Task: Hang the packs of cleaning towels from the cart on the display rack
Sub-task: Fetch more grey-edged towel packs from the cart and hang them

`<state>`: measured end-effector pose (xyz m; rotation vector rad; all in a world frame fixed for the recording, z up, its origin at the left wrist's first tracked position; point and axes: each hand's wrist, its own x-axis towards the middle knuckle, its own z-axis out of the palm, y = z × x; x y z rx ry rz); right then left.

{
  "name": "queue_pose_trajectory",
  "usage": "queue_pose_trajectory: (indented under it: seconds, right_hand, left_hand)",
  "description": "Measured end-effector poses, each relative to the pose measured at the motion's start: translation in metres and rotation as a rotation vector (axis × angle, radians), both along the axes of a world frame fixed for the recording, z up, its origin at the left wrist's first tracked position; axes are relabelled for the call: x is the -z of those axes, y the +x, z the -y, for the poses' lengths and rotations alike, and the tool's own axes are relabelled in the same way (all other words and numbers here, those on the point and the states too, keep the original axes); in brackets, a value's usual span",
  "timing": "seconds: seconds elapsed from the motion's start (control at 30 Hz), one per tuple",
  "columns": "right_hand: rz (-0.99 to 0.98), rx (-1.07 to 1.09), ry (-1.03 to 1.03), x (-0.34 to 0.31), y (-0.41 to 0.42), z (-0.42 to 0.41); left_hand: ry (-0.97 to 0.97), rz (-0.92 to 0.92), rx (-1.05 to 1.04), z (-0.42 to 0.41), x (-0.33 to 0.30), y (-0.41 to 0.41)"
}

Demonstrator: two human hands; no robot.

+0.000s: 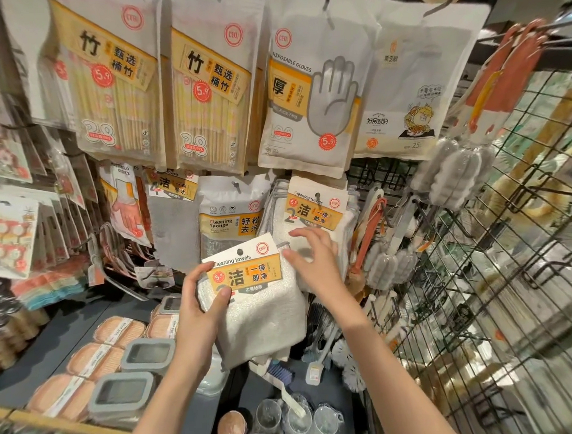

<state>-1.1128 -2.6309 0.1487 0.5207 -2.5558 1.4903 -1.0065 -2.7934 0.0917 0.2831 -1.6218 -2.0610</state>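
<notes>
**shelfstacker:** So the pack of cleaning towels [255,303] is up in front of the rack, just below and to the near side of the ones already hung. The left hand [203,305] is gripping it by its left edge, thumb across the yellow label and fingers curled behind. The punch hole [239,251] in the card header is just above that thumb, up and a bit to the right.

**aisle9:** And the right hand [312,258]?

**shelfstacker:** Fingers spread and loose, not holding anything. It's touching or hovering at the pack's upper right corner; I can't tell which. Right behind its fingertips is the hung stack of cleaning towels [317,212] on its peg [317,194].

**aisle9:** So mid-hang?

**shelfstacker:** I'd say so: carried up, not on the peg yet. The next move probably needs the pack lifted up and to the right of the left hand until the hole lines up with the peg tip, then pushed on. The right hand could steady the header or hold the hung stack back.

**aisle9:** Any bins around?

**shelfstacker:** Below the left wrist there are grey-lidded storage boxes [150,357], and they look empty through the clear lids. Farther down, between the forearms, are clear glasses [296,419], nothing visible in them. The cart isn't in view.
</notes>
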Motion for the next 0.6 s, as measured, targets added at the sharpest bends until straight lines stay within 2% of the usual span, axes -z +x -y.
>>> queue_pose_trajectory:
  seconds: [0.2,0.43,0.6]
  right_hand:
    - [0.176,-0.226,-0.200,0.011,0.012,0.007]
    - [0.125,-0.337,-0.120,0.008,0.016,-0.002]
    - [0.171,-0.286,-0.101,0.005,0.015,-0.008]
  left_hand:
    - [-0.066,0.024,-0.002,-0.001,0.002,0.001]
    - [-0.050,0.028,-0.012,-0.002,0.007,0.002]
    - [-0.056,0.001,0.014,-0.004,0.009,0.000]
